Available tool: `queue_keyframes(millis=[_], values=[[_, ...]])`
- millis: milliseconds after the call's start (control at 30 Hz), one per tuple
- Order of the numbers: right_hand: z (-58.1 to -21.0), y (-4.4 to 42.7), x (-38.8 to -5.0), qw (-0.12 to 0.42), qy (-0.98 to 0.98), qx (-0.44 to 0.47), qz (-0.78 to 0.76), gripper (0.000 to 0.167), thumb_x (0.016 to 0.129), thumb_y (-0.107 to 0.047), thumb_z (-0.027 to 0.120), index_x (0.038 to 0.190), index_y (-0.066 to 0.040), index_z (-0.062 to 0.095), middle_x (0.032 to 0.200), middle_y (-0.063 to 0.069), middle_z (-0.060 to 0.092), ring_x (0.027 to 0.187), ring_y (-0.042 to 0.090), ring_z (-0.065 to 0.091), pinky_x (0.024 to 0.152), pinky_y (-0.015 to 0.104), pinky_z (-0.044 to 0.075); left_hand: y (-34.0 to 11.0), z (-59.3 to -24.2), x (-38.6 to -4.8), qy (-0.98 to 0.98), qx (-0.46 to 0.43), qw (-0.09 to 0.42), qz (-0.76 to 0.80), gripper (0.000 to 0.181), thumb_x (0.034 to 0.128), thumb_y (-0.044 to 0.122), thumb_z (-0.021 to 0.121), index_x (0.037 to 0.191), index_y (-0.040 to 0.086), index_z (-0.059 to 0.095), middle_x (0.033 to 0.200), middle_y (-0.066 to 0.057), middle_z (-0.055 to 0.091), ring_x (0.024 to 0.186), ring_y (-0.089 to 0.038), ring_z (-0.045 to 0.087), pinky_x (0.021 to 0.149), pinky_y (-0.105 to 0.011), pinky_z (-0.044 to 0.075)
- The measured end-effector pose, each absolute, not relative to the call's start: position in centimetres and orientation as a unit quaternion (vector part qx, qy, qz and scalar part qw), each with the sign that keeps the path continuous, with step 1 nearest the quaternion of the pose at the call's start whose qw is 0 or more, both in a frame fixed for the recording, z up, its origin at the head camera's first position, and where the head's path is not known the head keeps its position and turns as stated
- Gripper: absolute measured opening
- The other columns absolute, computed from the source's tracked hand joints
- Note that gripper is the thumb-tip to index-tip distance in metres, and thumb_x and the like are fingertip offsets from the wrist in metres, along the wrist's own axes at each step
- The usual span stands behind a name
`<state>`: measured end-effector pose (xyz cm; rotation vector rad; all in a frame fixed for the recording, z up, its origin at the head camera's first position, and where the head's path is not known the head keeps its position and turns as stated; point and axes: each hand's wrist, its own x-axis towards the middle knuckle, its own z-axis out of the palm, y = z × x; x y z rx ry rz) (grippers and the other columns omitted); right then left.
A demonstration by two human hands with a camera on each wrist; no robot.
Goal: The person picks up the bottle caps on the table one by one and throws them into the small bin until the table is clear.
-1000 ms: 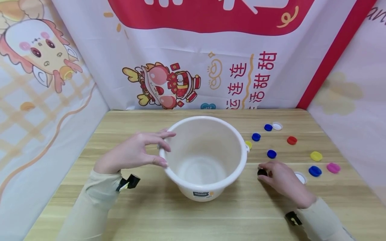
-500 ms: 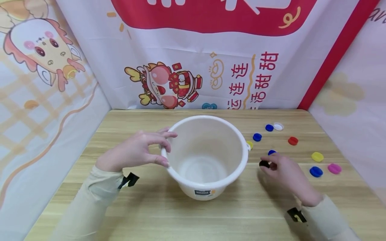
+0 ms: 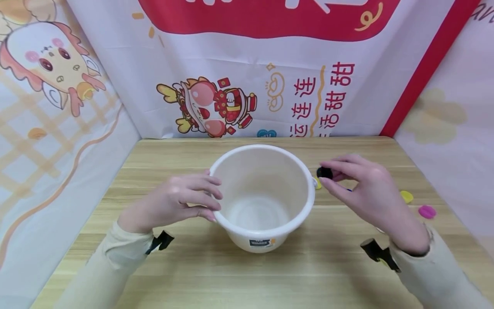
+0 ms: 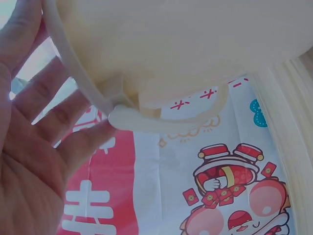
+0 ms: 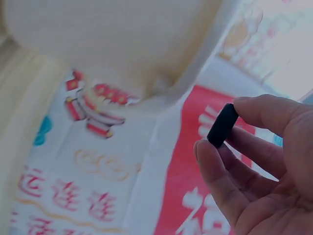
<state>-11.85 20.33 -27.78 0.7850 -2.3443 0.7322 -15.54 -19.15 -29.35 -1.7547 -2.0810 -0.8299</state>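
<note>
A white plastic bucket (image 3: 266,169) stands upright on the wooden table. My left hand (image 3: 189,197) grips its left rim, fingertips over the edge; in the left wrist view, the bucket's handle (image 4: 171,125) hangs beside those fingers. Between thumb and fingertips, my right hand (image 3: 370,184) pinches a black bottle cap (image 3: 325,172). That hand is raised just right of the bucket, with the cap outside the rim. The right wrist view shows the cap edge-on, apart from the bucket.
A yellow cap (image 3: 318,183) lies against the bucket's right side. Farther right are another yellow cap (image 3: 406,196) and a pink cap (image 3: 427,211). My right hand covers most of the other caps. Printed cloth (image 3: 231,56) hangs behind the table and along its sides.
My right hand has lifted the black cap off the table and carried it up toward the bucket's right rim. The left hand stays on the rim, its fingers slightly shifted.
</note>
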Motion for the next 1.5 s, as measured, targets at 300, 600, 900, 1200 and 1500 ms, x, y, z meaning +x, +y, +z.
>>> queue_keyframes(millis=[300, 600, 900, 1200, 1500], values=[[-23.5, 15.8, -15.4, 0.171, -0.890, 0.383, 0.179, 0.034, 0.082, -0.012, 0.083, 0.114, -0.006, 0.074, 0.104, 0.006, 0.068, 0.078, 0.016, 0.064, 0.061, 0.029, 0.055, -18.8, -28.9, -14.8, -0.745, -0.600, 0.128, -0.264, 0.020, 0.0899, 0.031, 0.070, 0.099, 0.017, 0.080, 0.098, 0.004, 0.066, 0.095, -0.009, 0.061, 0.105, -0.055, 0.041], [-21.4, 13.1, -19.0, 0.031, -0.885, 0.440, 0.148, 0.026, 0.086, -0.010, 0.078, 0.112, -0.007, 0.075, 0.100, 0.004, 0.068, 0.080, 0.016, 0.064, 0.070, 0.029, 0.056, -18.6, -29.3, -15.8, -0.732, -0.613, 0.115, -0.276, 0.023, 0.0928, 0.032, 0.065, 0.098, 0.015, 0.080, 0.097, 0.004, 0.066, 0.093, -0.008, 0.062, 0.106, -0.054, 0.039], [-22.3, 11.6, -20.4, -0.016, -0.872, 0.471, 0.131, 0.027, 0.086, -0.012, 0.078, 0.113, -0.009, 0.075, 0.095, 0.004, 0.068, 0.072, 0.015, 0.058, 0.064, 0.027, 0.051, -18.3, -29.2, -16.1, -0.728, -0.618, 0.085, -0.285, 0.013, 0.0916, 0.025, 0.070, 0.098, 0.016, 0.079, 0.096, 0.004, 0.065, 0.094, -0.009, 0.061, 0.108, -0.051, 0.039], [-22.7, 11.3, -20.8, -0.013, -0.868, 0.476, 0.141, 0.027, 0.087, -0.013, 0.078, 0.113, -0.008, 0.075, 0.095, 0.004, 0.068, 0.070, 0.013, 0.057, 0.062, 0.026, 0.051, -18.3, -28.9, -16.0, -0.735, -0.615, 0.081, -0.274, 0.017, 0.0928, 0.030, 0.068, 0.097, 0.017, 0.078, 0.097, 0.005, 0.065, 0.096, -0.011, 0.059, 0.108, -0.051, 0.039], [-22.4, 10.9, -21.2, -0.026, -0.873, 0.468, 0.134, 0.033, 0.087, -0.017, 0.079, 0.117, -0.005, 0.073, 0.100, 0.007, 0.069, 0.077, 0.014, 0.062, 0.068, 0.025, 0.054, -18.3, -28.8, -16.0, -0.729, -0.621, 0.083, -0.276, 0.012, 0.0909, 0.024, 0.071, 0.098, 0.017, 0.078, 0.097, 0.006, 0.065, 0.096, -0.010, 0.060, 0.107, -0.050, 0.040]])
